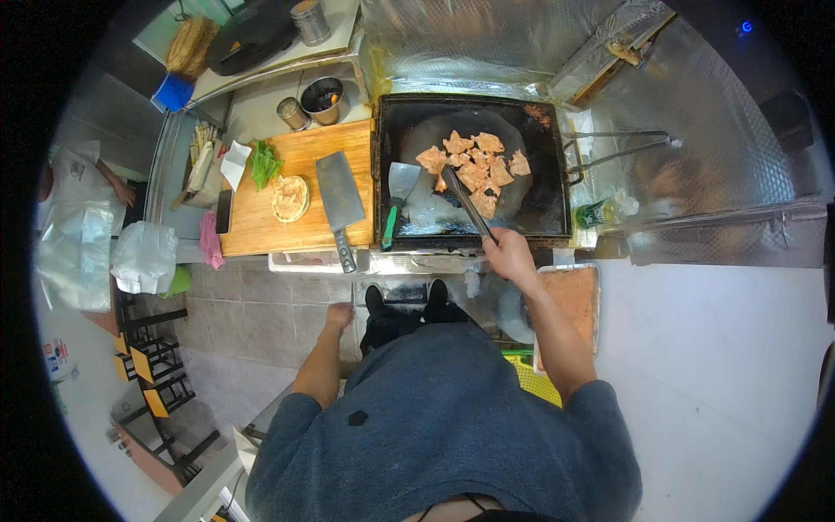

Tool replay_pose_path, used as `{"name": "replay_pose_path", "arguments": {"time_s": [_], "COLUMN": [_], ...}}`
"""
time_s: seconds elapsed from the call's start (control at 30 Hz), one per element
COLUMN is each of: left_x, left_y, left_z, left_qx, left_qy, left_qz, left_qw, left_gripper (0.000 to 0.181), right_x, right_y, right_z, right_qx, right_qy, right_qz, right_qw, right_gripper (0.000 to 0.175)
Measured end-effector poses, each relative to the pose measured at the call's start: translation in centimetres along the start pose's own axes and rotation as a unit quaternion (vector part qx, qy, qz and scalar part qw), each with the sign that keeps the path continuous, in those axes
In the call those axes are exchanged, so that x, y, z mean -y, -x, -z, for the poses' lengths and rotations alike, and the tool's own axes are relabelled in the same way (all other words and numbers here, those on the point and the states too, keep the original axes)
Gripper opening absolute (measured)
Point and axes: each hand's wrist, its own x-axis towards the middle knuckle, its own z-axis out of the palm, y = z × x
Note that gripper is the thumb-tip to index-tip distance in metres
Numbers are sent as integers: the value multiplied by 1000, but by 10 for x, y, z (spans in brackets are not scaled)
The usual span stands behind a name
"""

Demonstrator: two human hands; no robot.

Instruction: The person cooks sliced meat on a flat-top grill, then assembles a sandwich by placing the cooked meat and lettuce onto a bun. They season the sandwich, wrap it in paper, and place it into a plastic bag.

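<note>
My right hand (510, 256) is closed around the near end of metal tongs (468, 203), whose tips reach the meat pieces (478, 171) spread on the black griddle (408, 140). A green-handled scraper (396, 202) lies on the griddle's left side. My left hand (340, 316) hangs below the counter's edge, its fingers curled; nothing shows in it. On the wooden cutting board (297, 243) lie a cleaver (340, 192), a round flatbread (290, 199) and lettuce leaves (264, 164). The cleaver's handle sticks out past the board's near edge.
A phone (224, 211) and a pink cloth (211, 240) are at the board's left. Metal cups (293, 114) stand behind it. Right of the griddle are a wire rack (620, 137) and a bottle (593, 213); a tray (590, 280) sits lower. Another person (78, 176) is far left.
</note>
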Motion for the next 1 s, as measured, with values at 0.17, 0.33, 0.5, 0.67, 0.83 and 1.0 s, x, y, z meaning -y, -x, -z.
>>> {"name": "replay_pose_path", "arguments": {"time_s": [0.17,0.33,0.5,0.67,0.83,1.0], "left_x": [25,17,10,37,7,-18], "left_y": [38,80,84,50,50,60], "left_z": [45,67,70,99,99,95], "left_qx": [-26,-35,-20,4,16,-16], "left_qy": [49,78,88,58,3,51], "left_qz": [120,127,107,22,31,52], "left_qw": [991,988,990,998,999,997], "left_gripper": [15,14,16,21,24,24], "right_x": [14,6,-39,-3,36,4], "right_y": [-26,-13,-1,-11,-37,-51], "right_z": [-15,-34,-34,-31,-56,-83], "right_qx": [-22,-98,-131,-67,5,-25], "right_qy": [-5,176,197,-84,-344,-232], "right_qz": [-2,4,-7,-31,-66,-82], "right_qw": [1000,979,972,994,937,969], "right_gripper": [28,30,30,28,27,31]}}
